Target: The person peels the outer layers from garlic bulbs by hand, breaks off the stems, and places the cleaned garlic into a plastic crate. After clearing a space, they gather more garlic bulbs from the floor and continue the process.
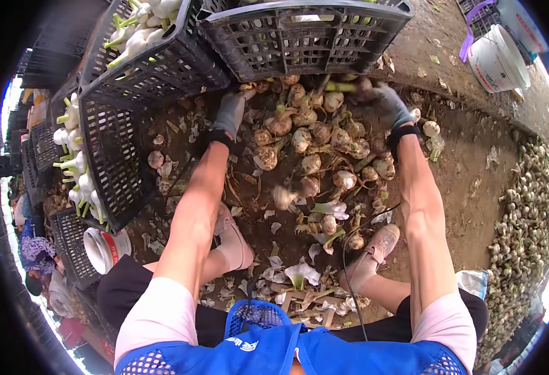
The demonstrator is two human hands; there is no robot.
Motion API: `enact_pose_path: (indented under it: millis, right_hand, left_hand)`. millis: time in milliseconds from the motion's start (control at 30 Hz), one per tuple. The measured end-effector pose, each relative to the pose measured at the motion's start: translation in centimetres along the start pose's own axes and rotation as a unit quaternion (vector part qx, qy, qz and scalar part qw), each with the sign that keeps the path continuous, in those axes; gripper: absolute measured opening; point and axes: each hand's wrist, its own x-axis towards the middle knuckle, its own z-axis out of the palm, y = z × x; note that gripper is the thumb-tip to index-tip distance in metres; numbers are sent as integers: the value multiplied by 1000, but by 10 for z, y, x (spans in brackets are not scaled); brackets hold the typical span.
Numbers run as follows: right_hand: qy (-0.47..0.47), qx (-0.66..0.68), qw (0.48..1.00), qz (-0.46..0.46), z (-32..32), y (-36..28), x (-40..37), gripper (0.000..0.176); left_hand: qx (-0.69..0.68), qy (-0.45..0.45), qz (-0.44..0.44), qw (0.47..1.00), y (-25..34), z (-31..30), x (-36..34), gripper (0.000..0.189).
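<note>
My left hand (231,110), in a grey glove, reaches to the left edge of a pile of garlic bulbs (278,125) on the ground. Its fingers stretch towards the bulbs just below the front crate. On the pile's far right is my right hand (387,105), also gloved and smeared by motion. Beside its fingers is a blurred bulb (363,89), with a green stalk (340,86) to its left; whether the hand grips it cannot be made out. The bulbs are brown and soil-stained, with roots. Another blurred bulb (284,197) is nearer my feet.
A black plastic crate (306,39) stands directly ahead; another crate (115,159) at left has cleaned white garlic (74,156) beyond it. White buckets (499,59) stand far right and left. A long garlic heap (521,231) lies right. A thin cable (349,269) runs near my right shoe.
</note>
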Motion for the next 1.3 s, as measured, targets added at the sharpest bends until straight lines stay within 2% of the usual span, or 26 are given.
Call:
enact_pose_path:
  millis: [33,67,100,167,267,300,367,433,500,567,633,667,733,767,833,867,900,967,1000,1033,1100,1167,1200,1233,1267,1300]
  right_hand:
    - [-49,3,998,31,15,-2,-8,18]
    - [-37,-156,987,3,15,12,0,30]
    - [-81,-180,980,-26,22,20,-1,44]
    - [-88,-451,881,-114,38,26,-8,51]
    - [-139,-215,965,-62,16,27,-1,43]
    - [-138,-214,965,-60,20,23,2,43]
    - [33,-184,980,-73,32,14,16,33]
    - [22,-163,983,-81,58,20,25,25]
    - [48,-220,973,-42,80,16,27,20]
    - [16,-273,960,-58,74,18,30,20]
    - [-54,-377,921,-77,68,32,37,20]
    - [-92,-427,895,-86,69,37,38,21]
    - [-129,-478,863,-97,69,37,45,21]
    - [-57,-325,940,-89,70,34,45,22]
    - [92,17,994,-62,73,31,44,23]
    - [100,-155,973,-142,79,28,42,11]
    - [100,-156,973,-138,76,34,47,11]
    - [103,-170,954,-226,68,49,66,7]
    - [81,-46,989,-115,63,46,73,12]
    - [80,-47,989,-119,58,48,76,12]
    - [114,105,988,12,66,44,66,20]
    - [96,21,993,66,56,50,73,22]
    - [37,-271,960,-54,49,49,66,21]
    - [-26,-536,828,-166,43,48,59,20]
    - [-22,-537,827,-167,43,46,53,20]
    - [-36,-639,728,-248,49,45,46,21]
  left_hand:
    - [-29,-33,-83,996,4,6,1,33]
    - [176,-43,346,921,-6,12,-5,27]
    - [177,-42,345,921,-19,29,-12,27]
    - [121,-22,232,965,-32,59,-29,16]
    - [-138,-21,93,986,-13,32,-43,13]
    - [-137,-22,91,986,1,30,-47,13]
    - [-343,80,10,936,25,27,-51,14]
    - [-254,168,9,952,27,32,-31,17]
    - [-83,258,149,951,6,34,-3,19]
    - [11,240,111,964,-14,48,7,24]
    - [75,75,185,977,-20,76,-8,27]
    - [77,78,181,977,-17,71,-9,27]
    - [-6,-163,6,987,-2,62,-4,35]
    - [-8,-163,7,987,4,63,-5,35]
    - [-139,39,-23,989,11,64,-8,40]
    - [-109,-4,-8,994,-1,63,4,45]
    - [-110,-3,-12,994,6,63,10,45]
    - [212,-95,-19,972,22,62,16,53]
    - [210,-94,-16,973,24,62,16,53]
    - [206,-122,13,971,25,62,16,56]
    - [204,-146,46,967,30,62,16,59]
    - [240,-69,50,967,28,73,12,54]
    - [242,-39,102,964,12,81,24,51]
    - [238,-43,104,965,-4,83,34,51]
    - [186,-57,111,975,-2,77,29,51]
    - [136,-70,116,981,-2,73,28,52]
